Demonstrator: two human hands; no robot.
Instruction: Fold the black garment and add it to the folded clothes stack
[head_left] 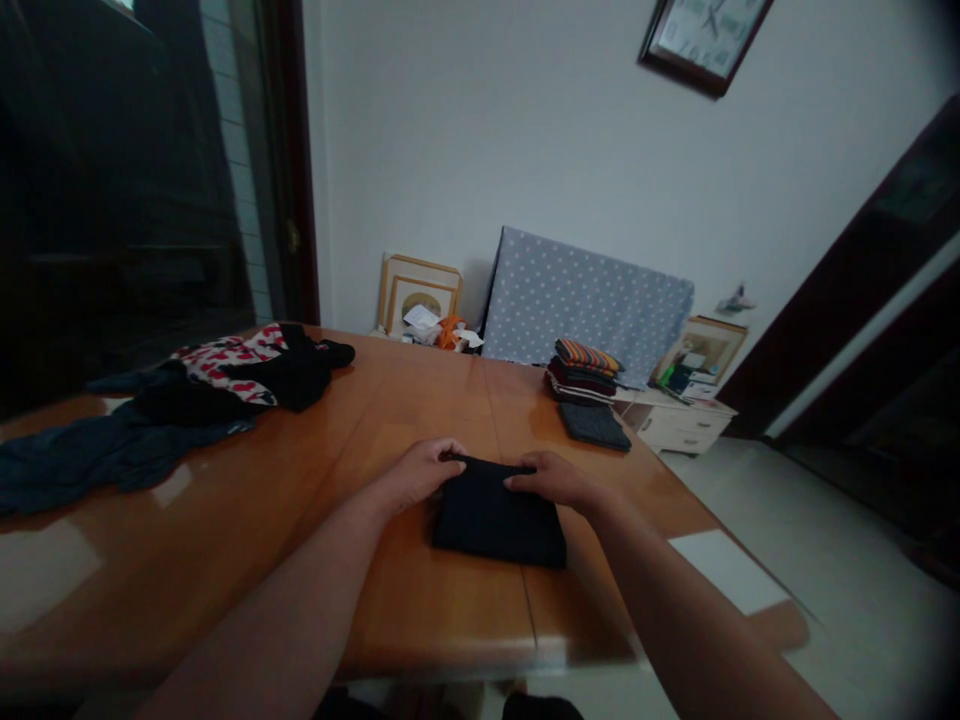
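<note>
On far left of the wooden table [420, 610], a loose heap of unfolded clothes [172, 400] lies well apart from the work. Nearer centre, left hand [420, 475] lies flat w/ fingers together on the far left corner of the folded black garment [496, 515]; not gripping. Right hand [551, 478] likewise flat on the far right corner. To finish this fold well, I'd judge: press evenly w/ both palms, smooth outward, keep edges square. Further right, a stack of folded clothes [585, 372] sits by the table edge.
</note>
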